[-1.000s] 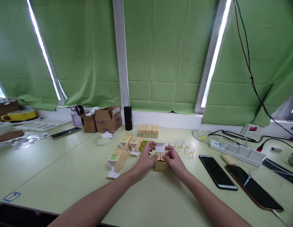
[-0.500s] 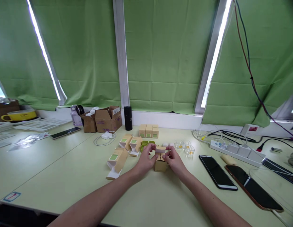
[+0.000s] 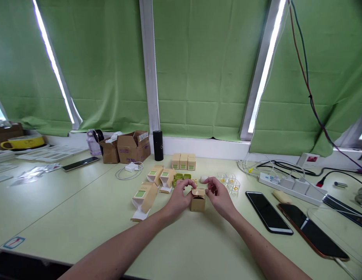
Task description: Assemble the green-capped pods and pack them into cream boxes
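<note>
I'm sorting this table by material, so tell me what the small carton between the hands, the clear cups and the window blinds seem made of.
Small carton: matte brown paperboard, by its thin folded flap.
Clear cups: glossy plastic or perhaps glass; the walls are see-through.
Window blinds: matte green fabric, likely, given the soft creases.

A small, square-sided tan cardboard box [image 3: 198, 205] is set upright on the pale green surface [image 3: 181, 243], its top flap [image 3: 199, 192] partly closed, a dark gap shown beneath.
</note>
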A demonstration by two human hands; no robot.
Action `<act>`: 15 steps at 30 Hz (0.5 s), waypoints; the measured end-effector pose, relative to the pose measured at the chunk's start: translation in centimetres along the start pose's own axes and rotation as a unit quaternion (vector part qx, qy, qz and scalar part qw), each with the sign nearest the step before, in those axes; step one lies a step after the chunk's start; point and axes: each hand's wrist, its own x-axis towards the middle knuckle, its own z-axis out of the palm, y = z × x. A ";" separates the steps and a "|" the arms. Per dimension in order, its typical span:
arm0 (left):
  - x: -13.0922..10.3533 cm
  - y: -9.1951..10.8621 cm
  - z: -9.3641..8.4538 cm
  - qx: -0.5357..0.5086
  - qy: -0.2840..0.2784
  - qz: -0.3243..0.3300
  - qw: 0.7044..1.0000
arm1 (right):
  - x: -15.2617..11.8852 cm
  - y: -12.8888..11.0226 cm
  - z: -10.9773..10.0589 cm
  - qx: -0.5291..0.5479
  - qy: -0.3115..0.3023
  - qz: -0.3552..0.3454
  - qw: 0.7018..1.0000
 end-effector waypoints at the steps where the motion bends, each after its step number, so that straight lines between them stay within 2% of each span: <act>1: 0.0 0.0 0.0 -0.001 0.001 0.001 1.000 | -0.1 -0.5 -0.3 -0.020 0.003 -0.020 1.000; 8: 0.2 -0.3 -0.2 0.011 0.006 0.025 1.000 | -1.2 -2.6 -0.8 -0.159 -0.011 -0.148 0.976; 12: 0.4 0.0 -0.9 0.004 0.002 0.039 0.999 | -1.3 -2.4 -0.7 -0.186 -0.018 -0.159 0.969; 15: 0.5 0.7 -1.7 0.004 0.025 0.060 0.998 | -1.2 -2.4 -0.8 -0.197 -0.019 -0.160 0.967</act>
